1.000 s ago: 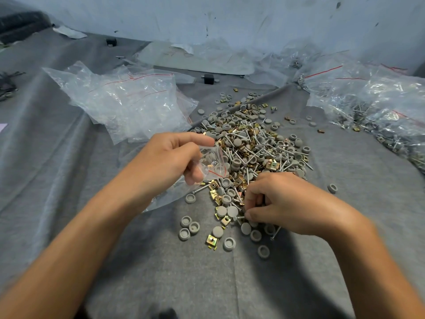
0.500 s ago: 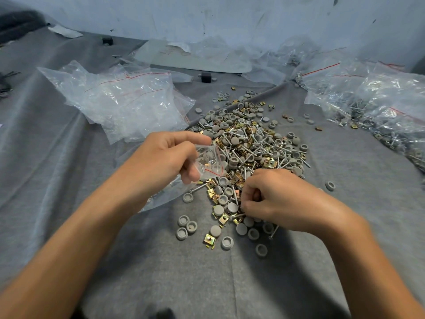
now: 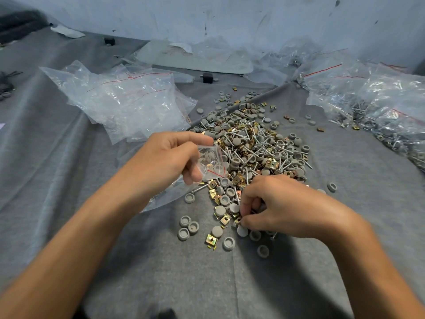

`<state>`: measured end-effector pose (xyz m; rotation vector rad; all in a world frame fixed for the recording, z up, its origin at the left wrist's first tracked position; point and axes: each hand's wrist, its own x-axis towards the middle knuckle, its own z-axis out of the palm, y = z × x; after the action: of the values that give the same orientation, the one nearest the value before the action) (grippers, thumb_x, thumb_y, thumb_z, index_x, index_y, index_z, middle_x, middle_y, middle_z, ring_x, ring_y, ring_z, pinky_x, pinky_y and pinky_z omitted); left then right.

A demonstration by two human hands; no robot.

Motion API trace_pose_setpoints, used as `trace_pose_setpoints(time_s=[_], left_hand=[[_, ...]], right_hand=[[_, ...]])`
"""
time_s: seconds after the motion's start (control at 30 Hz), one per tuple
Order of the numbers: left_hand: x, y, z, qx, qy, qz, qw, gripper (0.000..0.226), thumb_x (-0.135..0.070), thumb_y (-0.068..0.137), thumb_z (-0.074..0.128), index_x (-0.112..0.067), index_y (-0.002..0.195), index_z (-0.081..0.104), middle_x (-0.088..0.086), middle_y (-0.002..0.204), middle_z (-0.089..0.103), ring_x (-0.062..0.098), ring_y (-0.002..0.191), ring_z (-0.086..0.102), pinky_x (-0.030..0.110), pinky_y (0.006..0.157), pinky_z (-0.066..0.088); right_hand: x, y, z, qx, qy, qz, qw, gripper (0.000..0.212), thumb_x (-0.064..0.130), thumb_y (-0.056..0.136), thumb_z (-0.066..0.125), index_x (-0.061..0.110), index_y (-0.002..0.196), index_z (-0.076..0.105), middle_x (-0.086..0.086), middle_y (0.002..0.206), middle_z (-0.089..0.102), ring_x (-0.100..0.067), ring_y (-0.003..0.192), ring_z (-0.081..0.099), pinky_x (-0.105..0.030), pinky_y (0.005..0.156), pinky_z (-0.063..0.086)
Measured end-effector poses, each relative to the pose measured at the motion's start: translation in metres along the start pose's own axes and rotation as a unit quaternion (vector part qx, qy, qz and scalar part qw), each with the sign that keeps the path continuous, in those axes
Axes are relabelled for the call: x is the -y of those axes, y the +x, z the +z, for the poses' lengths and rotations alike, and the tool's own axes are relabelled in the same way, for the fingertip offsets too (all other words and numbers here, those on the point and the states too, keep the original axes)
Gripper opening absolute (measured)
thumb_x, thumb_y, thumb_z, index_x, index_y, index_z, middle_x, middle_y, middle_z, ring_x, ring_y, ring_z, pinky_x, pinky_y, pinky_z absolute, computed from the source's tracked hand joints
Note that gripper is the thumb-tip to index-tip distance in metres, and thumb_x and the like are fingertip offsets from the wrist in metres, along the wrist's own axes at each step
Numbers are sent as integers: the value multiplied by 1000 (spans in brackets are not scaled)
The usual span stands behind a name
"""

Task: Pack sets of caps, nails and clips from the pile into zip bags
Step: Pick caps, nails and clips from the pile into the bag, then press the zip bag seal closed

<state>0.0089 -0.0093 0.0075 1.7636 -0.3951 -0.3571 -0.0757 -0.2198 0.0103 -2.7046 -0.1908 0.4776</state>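
A pile (image 3: 250, 148) of grey caps, silver nails and brass clips lies on the grey cloth in the middle. My left hand (image 3: 170, 157) holds a small clear zip bag (image 3: 212, 163) with a red line just above the pile's near-left edge; a few parts show inside it. My right hand (image 3: 276, 206) rests at the pile's near edge, fingers curled, thumb and forefinger pinching small parts, one of them a brass clip (image 3: 238, 219). What else sits in its palm is hidden.
A heap of empty zip bags (image 3: 124, 100) lies at the left rear. Filled bags (image 3: 377, 104) are stacked at the right. Loose caps (image 3: 188, 226) and a brass clip (image 3: 211, 240) lie scattered near me. A wall stands close behind.
My right hand has shifted slightly along the pile's near edge, still picking at parts. My left hand keeps the bag in about the same place.
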Motion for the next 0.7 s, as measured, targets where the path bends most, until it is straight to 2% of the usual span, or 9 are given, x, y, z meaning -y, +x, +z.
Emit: trace_pose_setpoints(time_s=[0.17,0.27,0.37,0.43,0.5,0.63,0.7], left_hand=[[0,0,0,8,5,-2,1000,37,-7,89,48,-26,104,76,8,59,66,13,54,57,14,60,48],[-2,-1,0,7,5,-6,1000,37,-4,92,48,-25,105,76,8,59,66,13,54,57,15,60,48],[-4,-2,3,12,13,-11,1000,38,-2,93,47,-25,104,75,9,59,66,14,55,57,16,60,49],[-5,-3,5,21,20,-16,999,38,-2,93,47,-25,106,75,9,59,66,13,54,57,16,60,50],[-6,-4,6,33,21,-20,999,38,-1,94,47,-25,109,74,10,60,67,12,55,57,16,58,50],[-6,-4,8,47,33,-13,998,39,-1,94,49,-27,110,73,11,59,67,16,57,58,17,57,48],[-7,-6,7,54,41,0,998,40,-1,94,50,-29,109,74,8,56,64,14,54,56,16,56,47]], right_hand=[[2,3,5,7,-26,-13,1000,9,34,81,73,27,78,69,7,82,68,-4,75,60,-29,67,51],[-3,5,4,-22,-17,-18,999,13,34,84,65,24,75,64,6,78,65,-6,74,57,-25,63,44],[-9,4,0,-112,94,-20,989,12,33,89,60,26,79,62,6,75,67,-4,66,58,-22,59,45],[-10,5,-1,-188,202,-40,960,12,32,92,59,26,82,62,2,75,69,-4,61,55,-23,55,44],[-6,8,1,-232,284,-70,928,13,28,96,62,23,84,64,-5,74,68,-11,61,55,-30,54,44],[8,14,9,-257,323,-118,903,4,22,97,69,24,96,72,-4,78,72,-19,67,64,-37,59,54],[11,15,11,-246,361,-132,890,12,18,100,63,23,106,72,0,88,76,-17,75,68,-36,66,58]])
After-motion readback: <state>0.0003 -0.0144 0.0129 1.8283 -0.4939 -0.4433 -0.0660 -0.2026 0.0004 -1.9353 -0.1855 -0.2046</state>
